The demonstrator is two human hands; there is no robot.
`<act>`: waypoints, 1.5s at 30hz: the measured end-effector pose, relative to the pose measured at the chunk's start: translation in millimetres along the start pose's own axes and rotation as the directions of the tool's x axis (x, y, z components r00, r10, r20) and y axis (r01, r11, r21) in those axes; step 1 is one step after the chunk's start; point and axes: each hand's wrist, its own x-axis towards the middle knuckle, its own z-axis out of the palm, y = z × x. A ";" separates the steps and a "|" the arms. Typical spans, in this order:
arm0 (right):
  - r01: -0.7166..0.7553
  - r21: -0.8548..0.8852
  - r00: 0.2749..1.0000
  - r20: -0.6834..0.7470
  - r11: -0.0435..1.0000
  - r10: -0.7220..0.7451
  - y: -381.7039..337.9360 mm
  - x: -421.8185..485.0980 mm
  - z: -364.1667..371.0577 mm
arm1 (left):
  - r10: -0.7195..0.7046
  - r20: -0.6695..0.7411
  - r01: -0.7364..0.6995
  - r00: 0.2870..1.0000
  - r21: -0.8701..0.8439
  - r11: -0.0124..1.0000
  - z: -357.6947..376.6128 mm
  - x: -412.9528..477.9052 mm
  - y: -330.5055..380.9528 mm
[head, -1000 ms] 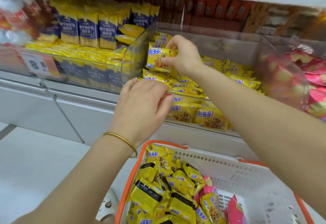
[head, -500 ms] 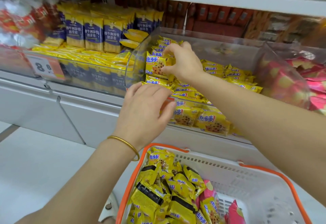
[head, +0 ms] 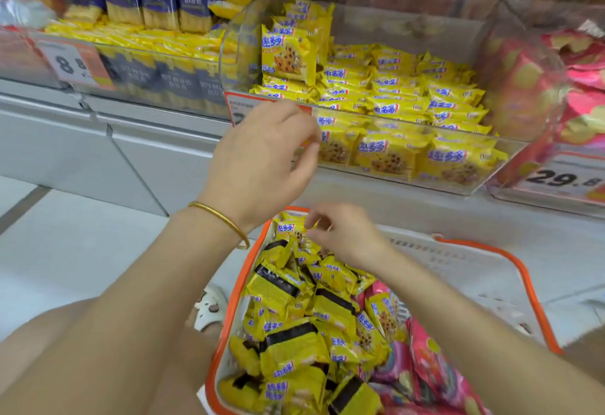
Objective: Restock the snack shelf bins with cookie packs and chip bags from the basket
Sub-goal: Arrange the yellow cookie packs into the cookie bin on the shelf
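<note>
Above basket (head: 458, 264), R grip (head: 343, 234) by cookie pack (head: 288, 229).

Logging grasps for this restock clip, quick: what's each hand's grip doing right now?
Left hand: open, loosely curled, holds nothing.
Right hand: pinches a cookie pack in the basket.

Right hand (head: 345, 238) hovers over cookie packs (head: 294, 352) in basket (head: 458, 259), left hand (head: 262, 159) before bin (head: 451, 18).
</note>
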 end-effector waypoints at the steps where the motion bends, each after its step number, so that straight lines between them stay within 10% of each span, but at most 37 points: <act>1: -0.026 -0.044 0.998 0.055 0.999 0.028 8.8 11.0 18.9 | 0.000 0.052 0.001 0.999 -0.003 1.000 2.3 -1.2 1.4; 6: 0.150 -0.296 0.969 0.235 0.943 -0.080 23.9 45.2 74.5 | -0.072 0.286 0.056 0.955 0.066 0.996 13.8 -4.9 -0.6; 12: 0.229 -0.401 0.973 0.080 0.887 -0.216 36.9 45.3 70.1 | -0.162 0.457 0.116 0.874 0.126 0.985 15.8 -3.1 -11.5; 17: 0.027 0.167 0.999 -0.031 0.986 -0.022 52.3 16.2 15.9 | -0.240 0.625 0.160 0.743 0.183 0.970 19.6 -6.0 -15.0; 24: -0.100 0.711 0.990 0.142 0.696 -0.002 45.6 -26.9 -27.9 | -0.162 0.764 0.338 0.624 -0.078 0.938 25.6 -1.2 -1.0; 29: -0.016 0.791 0.995 0.075 0.612 -0.072 17.4 -42.8 -66.7 | -0.116 0.600 0.397 0.791 -0.360 0.844 10.4 7.2 3.1; 35: 0.303 0.487 0.947 -0.249 0.819 -0.202 -37.8 -23.2 -134.5 | -0.231 0.041 0.199 0.972 -0.670 0.715 -9.3 20.1 5.7; 40: 0.382 0.349 0.873 -0.441 0.856 -0.209 -62.0 31.9 -158.4 | -0.366 -0.280 0.247 0.888 -0.382 0.891 -11.1 26.2 -12.7; 45: 0.300 0.105 0.827 -0.524 0.948 -0.204 -58.7 112.1 -143.6 | -0.196 -0.045 0.198 0.980 0.039 0.979 -1.8 26.1 -29.6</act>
